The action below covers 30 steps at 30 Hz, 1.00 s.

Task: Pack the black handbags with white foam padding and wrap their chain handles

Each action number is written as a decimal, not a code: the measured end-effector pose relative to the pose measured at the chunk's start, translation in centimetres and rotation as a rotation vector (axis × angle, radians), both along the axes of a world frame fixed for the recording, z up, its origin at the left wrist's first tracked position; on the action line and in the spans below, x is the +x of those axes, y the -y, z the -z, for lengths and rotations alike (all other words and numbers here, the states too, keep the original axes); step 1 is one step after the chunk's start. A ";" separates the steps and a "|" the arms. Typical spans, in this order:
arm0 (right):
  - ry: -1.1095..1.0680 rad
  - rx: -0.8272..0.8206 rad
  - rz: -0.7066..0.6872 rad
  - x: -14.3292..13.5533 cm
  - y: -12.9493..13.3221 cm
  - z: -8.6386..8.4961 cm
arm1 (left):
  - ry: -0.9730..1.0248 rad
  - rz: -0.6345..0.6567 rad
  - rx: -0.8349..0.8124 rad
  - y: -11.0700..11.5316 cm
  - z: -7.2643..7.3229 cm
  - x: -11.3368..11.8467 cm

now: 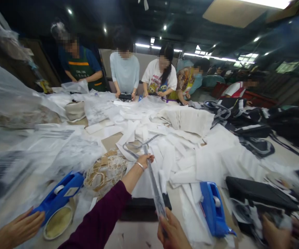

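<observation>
A long grey strap (153, 186) runs between my two hands, and its far part curves in a loop over the white sheets. My left hand (144, 161), below a purple sleeve and a bracelet, is closed round the strap near the middle of the view. Nearer the bottom edge, my right hand (172, 231) grips the strap's near end. Under the strap lies a flat black item (139, 211), partly hidden by my left arm. White wrapping sheets (188, 166) are heaped around and beyond it.
Blue tape dispensers stand at left (61, 193) and right (213, 207), with a tape roll (58, 223) beside the left one. Another person's hand (22, 226) is at lower left, others at lower right (276, 230). Tangled strings (105, 171) lie left. Several people work across the table.
</observation>
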State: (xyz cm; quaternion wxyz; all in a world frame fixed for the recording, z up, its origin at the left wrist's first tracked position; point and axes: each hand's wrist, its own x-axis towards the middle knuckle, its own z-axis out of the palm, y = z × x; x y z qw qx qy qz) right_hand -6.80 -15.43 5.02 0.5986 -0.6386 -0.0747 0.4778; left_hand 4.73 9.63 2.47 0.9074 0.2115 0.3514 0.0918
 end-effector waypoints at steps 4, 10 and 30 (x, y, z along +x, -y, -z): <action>-0.097 0.081 0.066 1.9 -1.3 -2.9 | -0.028 0.114 0.049 -0.7 -1.3 -0.7; -0.066 0.232 0.182 7.3 -6.3 -4.5 | 0.201 0.567 0.198 3.6 -3.5 -7.2; -0.023 0.181 -0.152 8.3 -4.8 -2.2 | 0.065 0.459 0.595 8.2 -5.6 -9.1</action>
